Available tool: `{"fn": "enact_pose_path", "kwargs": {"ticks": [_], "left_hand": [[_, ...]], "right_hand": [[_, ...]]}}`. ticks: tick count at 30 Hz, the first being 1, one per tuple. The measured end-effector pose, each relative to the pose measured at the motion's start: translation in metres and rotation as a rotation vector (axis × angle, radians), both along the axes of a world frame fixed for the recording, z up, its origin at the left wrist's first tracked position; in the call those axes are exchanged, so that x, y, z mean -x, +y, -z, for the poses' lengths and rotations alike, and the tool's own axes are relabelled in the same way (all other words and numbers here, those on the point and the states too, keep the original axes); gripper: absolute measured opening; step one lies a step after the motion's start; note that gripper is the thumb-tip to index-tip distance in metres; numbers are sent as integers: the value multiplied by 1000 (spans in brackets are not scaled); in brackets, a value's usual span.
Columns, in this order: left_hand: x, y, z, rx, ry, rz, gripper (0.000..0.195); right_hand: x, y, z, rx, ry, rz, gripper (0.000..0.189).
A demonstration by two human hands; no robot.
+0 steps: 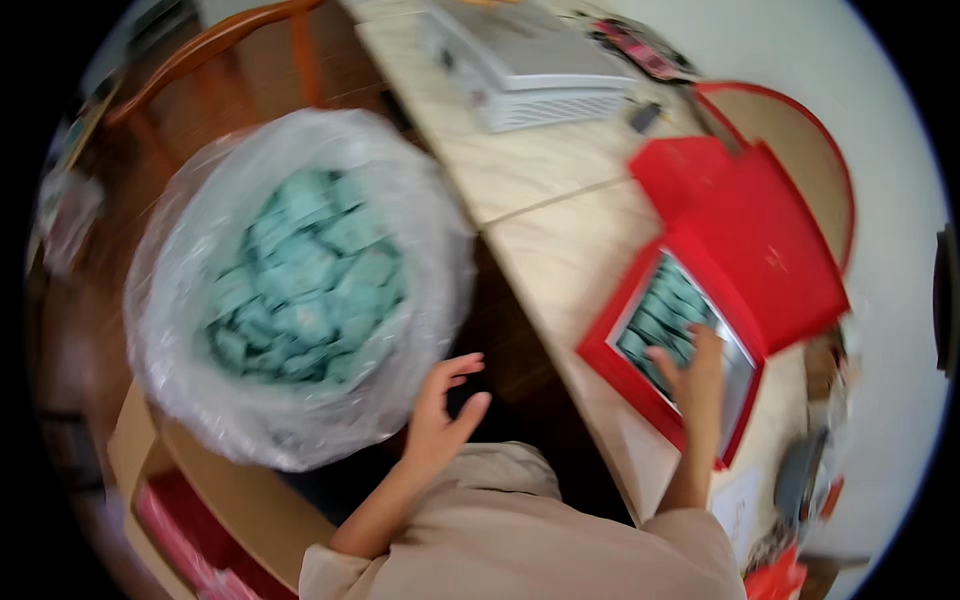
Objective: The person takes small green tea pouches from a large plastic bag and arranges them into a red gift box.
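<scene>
My left hand (pixel 444 416) is empty, its fingers apart, just beside a large bag of clear plastic film (pixel 420 247) that lines a round container. Inside the bag lies a heap of small pale green packets (pixel 300 262). My right hand (pixel 697 375) reaches into an open red gift box (pixel 750 367), thumb and fingers spread over rows of the same green packets (pixel 660 307). Blur hides whether its fingertips touch them. The box's red lid (pixel 772 247) is folded back toward the wall.
The red box rests on a pale marble-patterned table (pixel 547 277). A silver-grey appliance (pixel 525 67) stands farther along it. Behind the lid is a round red-rimmed tray (pixel 802 142). A wooden chair (pixel 217 45) and a cardboard carton (pixel 217 480) are near the bag.
</scene>
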State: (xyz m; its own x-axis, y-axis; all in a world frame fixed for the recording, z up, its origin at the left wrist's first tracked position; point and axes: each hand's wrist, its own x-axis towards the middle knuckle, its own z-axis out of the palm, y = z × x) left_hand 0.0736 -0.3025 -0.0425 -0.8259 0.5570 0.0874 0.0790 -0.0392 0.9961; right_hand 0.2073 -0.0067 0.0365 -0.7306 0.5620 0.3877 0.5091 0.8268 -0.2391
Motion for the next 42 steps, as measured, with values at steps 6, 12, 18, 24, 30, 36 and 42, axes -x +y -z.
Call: {"fn": "enact_pose_path", "kwargs": {"ticks": [6,12,18,24,30,36,42], "left_hand": [[3,-22,0,-56,-69,-158,32],[-7,-57,9,-169,-105,-411,25],[-20,-82,16,-179,-157,-595,19],[-19,-96,17,-214,-316,-571,19],[25,-109,18,-411,-198,-711,58],[60,-99,-2,-595,-359,-737,76],[46,-107,-7,-640,-395,-667,67]], "right_hand": [[58,-63,-13,191,372,-151,10],[204,-198,47,385,272,-922,15],[396,-248,125,623,376,-706,60],[454,-256,138,718,100,-379,69],[317,-258,111,712,141,-689,56],[193,-286,80,415,197,-1028,40],[170,-284,51,622,179,-1210,36]]}}
